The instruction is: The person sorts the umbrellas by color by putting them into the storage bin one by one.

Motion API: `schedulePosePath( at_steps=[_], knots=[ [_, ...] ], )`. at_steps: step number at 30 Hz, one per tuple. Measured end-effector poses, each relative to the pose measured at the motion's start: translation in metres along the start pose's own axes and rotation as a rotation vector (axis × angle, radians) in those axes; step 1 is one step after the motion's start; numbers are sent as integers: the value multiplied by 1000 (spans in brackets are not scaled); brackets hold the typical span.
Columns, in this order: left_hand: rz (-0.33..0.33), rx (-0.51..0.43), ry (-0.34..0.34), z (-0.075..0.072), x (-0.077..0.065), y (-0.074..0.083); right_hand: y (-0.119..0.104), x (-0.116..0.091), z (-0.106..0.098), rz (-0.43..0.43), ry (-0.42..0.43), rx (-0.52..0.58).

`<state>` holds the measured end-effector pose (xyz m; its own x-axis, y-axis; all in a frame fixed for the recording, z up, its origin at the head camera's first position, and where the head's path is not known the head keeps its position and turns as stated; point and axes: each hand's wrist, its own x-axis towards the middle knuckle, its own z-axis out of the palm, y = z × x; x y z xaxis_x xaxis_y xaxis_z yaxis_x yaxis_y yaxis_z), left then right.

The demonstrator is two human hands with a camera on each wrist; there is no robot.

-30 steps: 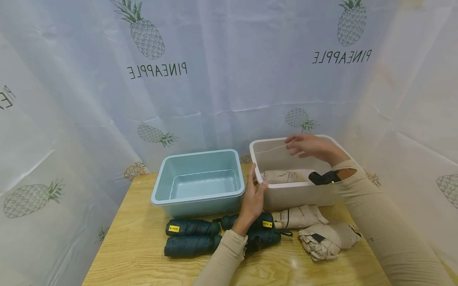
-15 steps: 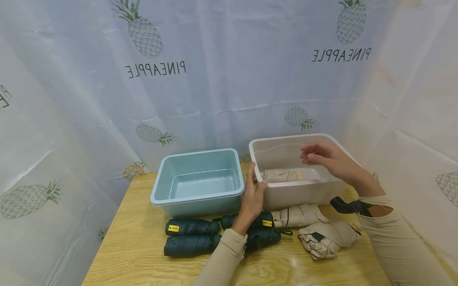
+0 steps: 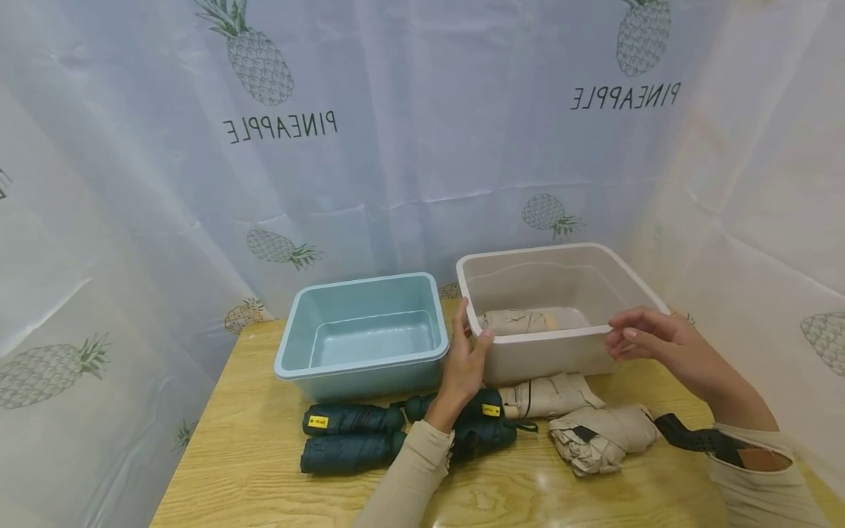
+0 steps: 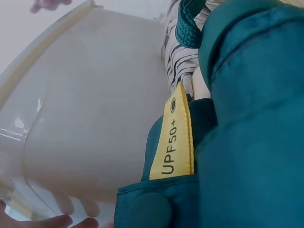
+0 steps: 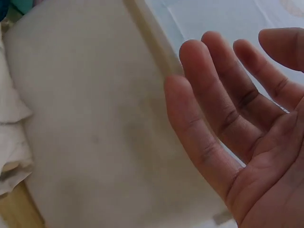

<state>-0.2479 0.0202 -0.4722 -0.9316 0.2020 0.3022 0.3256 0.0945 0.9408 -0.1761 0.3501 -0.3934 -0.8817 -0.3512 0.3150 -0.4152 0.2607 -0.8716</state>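
Beige bin [image 3: 548,357] in left grip [image 3: 466,363], near right grip [image 3: 656,339]

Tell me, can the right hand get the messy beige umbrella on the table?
Probably yes. The right hand looks empty and relaxed, and the messy beige umbrella lies close by on the table, outside the beige box, with nothing seen on top of it.

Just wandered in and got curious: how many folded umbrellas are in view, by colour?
Dark green umbrellas: 4, all on the table
Beige umbrellas: 3, one inside the beige bin
Total: 7
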Motion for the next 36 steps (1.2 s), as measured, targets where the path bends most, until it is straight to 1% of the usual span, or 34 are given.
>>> schedulePosePath(
  at_steps=[6, 9, 12, 15, 18, 20, 23, 25, 27, 28, 29, 31, 34, 36],
  knots=[
    [-2, 3, -5, 0, 0, 1, 20, -18, 4, 64, -40, -26],
    [-3, -2, -8, 0, 0, 1, 26, -23, 10, 84, -68, -23],
    [2, -2, -14, 0, 1, 1, 33, -26, 15, 112, -73, -9],
    [6, 7, -17, -1, 1, 2, 40, -27, 20, 157, -67, -44],
    [2, 7, -21, -1, 1, 3, 44, -27, 25, 208, -55, -116],
    [-2, 3, -26, -2, 1, 3, 47, -26, 29, 223, -51, -149],
    [-5, -2, -29, -3, 0, 4, 51, -24, 37, 194, -34, -190],
    [-6, -1, -28, -3, 0, 4, 55, -23, 43, 155, -15, -257],
    [-5, 0, -24, -4, 0, 3, 58, -21, 49, 137, 1, -326],
    [-4, -1, -24, -3, 0, 3, 59, -21, 51, 143, -2, -361],
    [-4, 0, -22, -3, 0, 3, 61, -20, 53, 161, -4, -394],
    [-1, -2, -23, -3, 0, 2, 63, -20, 57, 221, -28, -414],
    [3, 0, -21, -3, 0, 1, 65, -19, 59, 323, -61, -414],
    [5, 4, -19, -3, 0, 2, 65, -18, 61, 362, -68, -419]
  ],
)
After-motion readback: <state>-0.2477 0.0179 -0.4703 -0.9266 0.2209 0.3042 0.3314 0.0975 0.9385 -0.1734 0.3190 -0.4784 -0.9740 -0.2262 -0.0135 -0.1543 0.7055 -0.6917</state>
